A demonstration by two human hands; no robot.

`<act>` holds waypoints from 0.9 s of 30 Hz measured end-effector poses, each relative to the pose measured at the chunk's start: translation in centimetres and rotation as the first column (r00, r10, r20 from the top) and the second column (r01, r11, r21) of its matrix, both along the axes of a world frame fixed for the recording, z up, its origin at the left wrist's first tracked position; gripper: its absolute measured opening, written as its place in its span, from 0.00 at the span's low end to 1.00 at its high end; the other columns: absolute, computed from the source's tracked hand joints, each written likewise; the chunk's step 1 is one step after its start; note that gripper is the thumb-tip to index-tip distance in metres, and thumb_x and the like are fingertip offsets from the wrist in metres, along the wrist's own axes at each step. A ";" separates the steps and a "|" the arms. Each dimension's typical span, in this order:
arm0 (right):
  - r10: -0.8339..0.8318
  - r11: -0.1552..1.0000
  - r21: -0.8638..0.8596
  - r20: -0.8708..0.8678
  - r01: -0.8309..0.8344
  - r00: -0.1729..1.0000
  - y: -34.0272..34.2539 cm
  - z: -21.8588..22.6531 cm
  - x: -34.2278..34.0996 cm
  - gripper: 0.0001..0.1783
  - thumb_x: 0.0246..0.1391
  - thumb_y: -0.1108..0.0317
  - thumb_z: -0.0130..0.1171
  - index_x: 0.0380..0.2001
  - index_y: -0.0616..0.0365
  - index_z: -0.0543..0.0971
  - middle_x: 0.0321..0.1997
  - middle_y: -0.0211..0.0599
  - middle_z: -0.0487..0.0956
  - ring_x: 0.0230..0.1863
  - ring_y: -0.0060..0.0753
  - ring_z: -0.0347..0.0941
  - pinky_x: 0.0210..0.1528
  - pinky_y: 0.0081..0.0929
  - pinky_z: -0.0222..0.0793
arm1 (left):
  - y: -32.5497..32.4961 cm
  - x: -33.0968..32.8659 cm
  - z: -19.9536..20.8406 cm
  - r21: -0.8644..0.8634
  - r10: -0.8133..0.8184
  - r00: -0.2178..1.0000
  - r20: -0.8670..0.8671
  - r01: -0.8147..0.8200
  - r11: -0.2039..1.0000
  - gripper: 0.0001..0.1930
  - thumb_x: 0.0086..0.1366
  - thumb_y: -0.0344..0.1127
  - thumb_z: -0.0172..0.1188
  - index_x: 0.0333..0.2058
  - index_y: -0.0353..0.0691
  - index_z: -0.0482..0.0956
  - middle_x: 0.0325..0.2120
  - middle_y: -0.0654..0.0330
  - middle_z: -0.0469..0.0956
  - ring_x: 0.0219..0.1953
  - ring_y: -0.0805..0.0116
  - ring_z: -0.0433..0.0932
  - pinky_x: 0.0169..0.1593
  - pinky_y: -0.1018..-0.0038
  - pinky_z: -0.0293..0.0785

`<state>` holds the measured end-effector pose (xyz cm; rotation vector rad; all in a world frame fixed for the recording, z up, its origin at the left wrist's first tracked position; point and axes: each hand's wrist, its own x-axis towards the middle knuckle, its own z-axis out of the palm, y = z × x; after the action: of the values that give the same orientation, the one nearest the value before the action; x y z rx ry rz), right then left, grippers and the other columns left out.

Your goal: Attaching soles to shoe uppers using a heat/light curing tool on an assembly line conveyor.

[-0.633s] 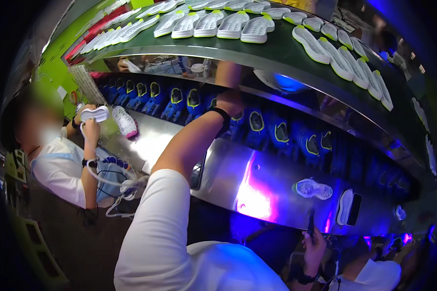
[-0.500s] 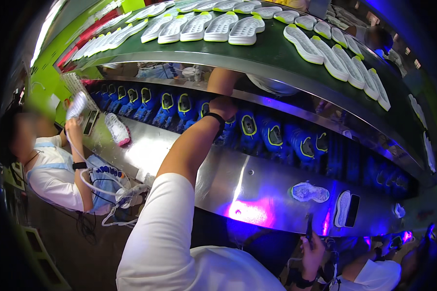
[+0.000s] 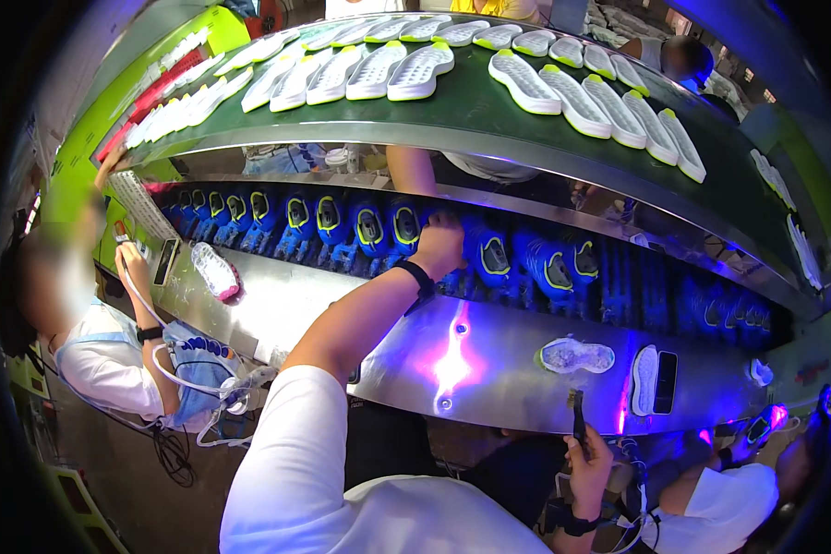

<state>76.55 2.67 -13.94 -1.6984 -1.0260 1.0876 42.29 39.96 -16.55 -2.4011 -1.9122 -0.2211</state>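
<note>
Left grip: left hand (image 3: 439, 245) closed on a blue shoe upper with yellow collar (image 3: 404, 226).
Right grip: right hand (image 3: 589, 462) clamped on a black brush (image 3: 578, 411).
Surface: shiny steel surface (image 3: 499, 355), white outsole (image 3: 575, 355) at 3 o'clock.
Signs: red and white labels (image 3: 162, 88), 10 o'clock.

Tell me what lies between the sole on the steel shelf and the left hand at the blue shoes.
Bare steel shelf with a violet glare between sole and left hand, per the head view.

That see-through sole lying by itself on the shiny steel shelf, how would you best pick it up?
Probably across its narrow waist, from above. The translucent sole lies flat and lengthwise on the steel shelf, apart from the white sole to its right, so both long edges are free for fingers to pinch. The right hand, holding a small brush, is just below it; the left hand is at the blue shoes.
</note>
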 end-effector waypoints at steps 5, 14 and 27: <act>-0.025 1.000 -0.021 -0.061 0.024 0.998 -1.7 0.2 1.1 0.20 0.59 0.76 0.63 0.55 0.66 0.78 0.35 0.28 0.81 0.28 0.15 0.71 0.31 0.16 0.69 | 2.0 -1.7 -0.9 0.005 0.026 0.994 0.108 -0.026 1.000 0.55 0.31 0.47 0.83 0.60 0.29 0.68 0.56 0.39 0.70 0.57 0.40 0.72 0.59 0.54 0.74; -0.065 0.998 -0.003 -0.048 0.065 0.997 -4.3 -1.0 2.9 0.20 0.59 0.75 0.63 0.55 0.64 0.78 0.34 0.29 0.82 0.25 0.16 0.70 0.28 0.17 0.67 | -1.9 7.1 1.2 -0.198 -0.029 0.982 0.185 0.066 0.978 0.60 0.34 0.54 0.83 0.62 0.29 0.61 0.56 0.35 0.69 0.56 0.38 0.74 0.58 0.55 0.76; 0.011 0.998 0.067 -0.114 -0.003 0.993 -4.6 -1.8 2.7 0.22 0.62 0.72 0.61 0.59 0.61 0.77 0.34 0.30 0.82 0.27 0.15 0.70 0.29 0.17 0.66 | -21.9 3.0 6.1 -0.248 -0.594 0.787 0.166 0.617 0.747 0.55 0.40 0.43 0.77 0.68 0.37 0.59 0.60 0.38 0.64 0.58 0.39 0.72 0.54 0.51 0.78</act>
<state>79.30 -1.97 -15.76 -1.5620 -0.9860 1.1290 45.26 18.10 -10.44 -3.1985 -1.1634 -0.0569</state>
